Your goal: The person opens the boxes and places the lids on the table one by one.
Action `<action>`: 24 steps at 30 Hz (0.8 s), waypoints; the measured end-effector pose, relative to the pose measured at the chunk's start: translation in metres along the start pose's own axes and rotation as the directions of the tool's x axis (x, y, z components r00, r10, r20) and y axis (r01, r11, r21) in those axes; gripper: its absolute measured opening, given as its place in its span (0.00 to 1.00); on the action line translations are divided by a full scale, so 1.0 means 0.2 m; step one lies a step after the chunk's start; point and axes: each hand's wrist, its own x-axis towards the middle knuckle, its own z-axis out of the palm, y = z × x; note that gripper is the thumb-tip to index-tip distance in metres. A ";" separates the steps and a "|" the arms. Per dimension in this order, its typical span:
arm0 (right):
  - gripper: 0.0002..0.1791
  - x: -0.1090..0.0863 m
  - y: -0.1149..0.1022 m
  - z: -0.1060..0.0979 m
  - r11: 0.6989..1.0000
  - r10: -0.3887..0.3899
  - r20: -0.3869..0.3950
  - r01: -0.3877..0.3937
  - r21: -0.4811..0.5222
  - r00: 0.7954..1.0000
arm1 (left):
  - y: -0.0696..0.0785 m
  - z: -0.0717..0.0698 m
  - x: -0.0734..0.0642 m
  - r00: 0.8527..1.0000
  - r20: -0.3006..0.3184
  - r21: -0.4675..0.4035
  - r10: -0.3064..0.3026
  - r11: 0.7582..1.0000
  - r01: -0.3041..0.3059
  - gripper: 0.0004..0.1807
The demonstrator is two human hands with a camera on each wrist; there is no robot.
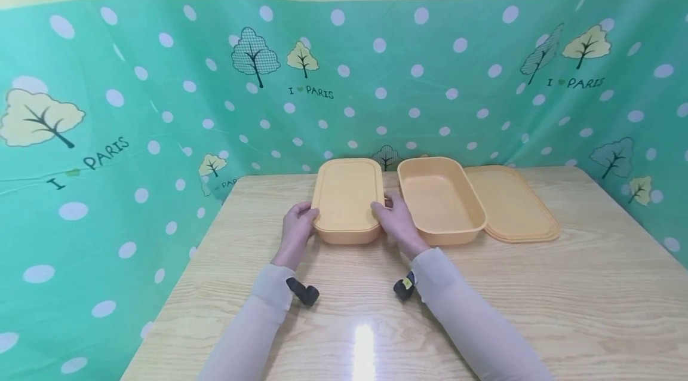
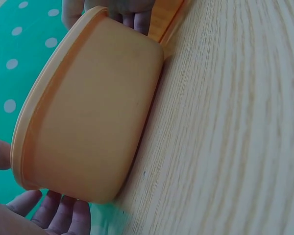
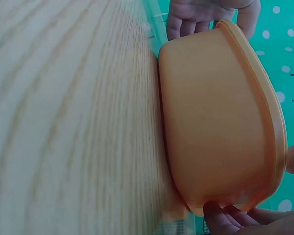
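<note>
A pale orange food container (image 1: 346, 236) with its flat lid (image 1: 348, 193) on top sits on the table, between my two hands. My left hand (image 1: 297, 229) holds its left side, the thumb at the lid's edge and the fingers along the wall. On the opposite side my right hand (image 1: 399, 221) grips it the same way, thumb over the lid's rim. Both wrist views show the container's near end wall (image 2: 93, 107), its base down at the tabletop, and the lid's rim (image 3: 274, 122) running along its top edge.
Just right of my right hand stands a second container (image 1: 443, 208) of the same colour, without a lid. Beside it lie flat orange lids (image 1: 513, 205), stacked, partly behind that container. A green dotted cloth (image 1: 398, 82) hangs behind the wooden table (image 1: 344, 303).
</note>
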 end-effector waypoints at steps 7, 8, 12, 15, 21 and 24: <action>0.37 0.00 0.00 0.00 1.000 0.014 0.001 -0.014 -0.021 1.000 | 0.01 0.00 0.00 1.000 0.006 -0.006 -0.005 1.000 0.005 0.24; 0.36 0.00 0.00 0.00 1.000 0.012 0.004 -0.012 -0.021 1.000 | 0.01 0.00 0.00 1.000 0.009 -0.006 -0.007 1.000 0.007 0.25; 0.34 0.00 0.01 0.00 1.000 -0.004 0.014 0.004 -0.015 1.000 | 0.01 0.01 0.00 1.000 0.013 -0.011 -0.016 1.000 0.017 0.25; 0.34 0.01 0.01 0.01 1.000 -0.015 0.013 0.015 -0.010 1.000 | 0.01 0.00 0.00 1.000 0.013 -0.011 -0.017 1.000 0.017 0.25; 0.33 0.01 0.01 0.01 1.000 -0.023 0.012 0.023 -0.015 1.000 | 0.01 0.00 0.00 1.000 0.015 -0.011 -0.007 1.000 0.007 0.25; 0.33 0.01 0.01 0.01 1.000 -0.017 0.011 0.017 -0.017 1.000 | 0.01 0.00 0.00 1.000 0.014 -0.006 -0.008 1.000 0.008 0.25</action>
